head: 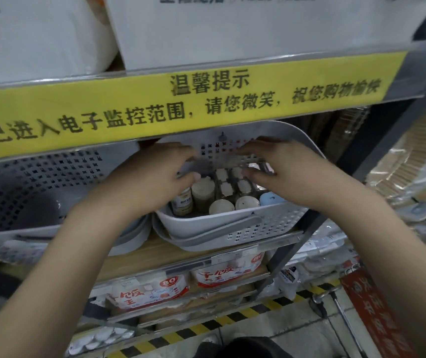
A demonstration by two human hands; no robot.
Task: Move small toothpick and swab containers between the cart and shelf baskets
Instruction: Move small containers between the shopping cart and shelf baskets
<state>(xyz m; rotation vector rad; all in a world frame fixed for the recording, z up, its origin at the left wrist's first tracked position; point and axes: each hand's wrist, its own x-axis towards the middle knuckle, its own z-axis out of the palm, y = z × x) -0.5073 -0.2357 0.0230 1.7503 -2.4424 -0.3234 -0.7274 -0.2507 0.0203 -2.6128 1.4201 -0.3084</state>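
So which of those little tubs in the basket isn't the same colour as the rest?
The pale blue one at the right end of the white basket, just under the right hand. The other round-topped tubs are cream or beige.

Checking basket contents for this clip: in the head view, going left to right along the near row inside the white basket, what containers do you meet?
Labelled bottle → tall beige container → beige round lid → second beige lid → pale blue lid.
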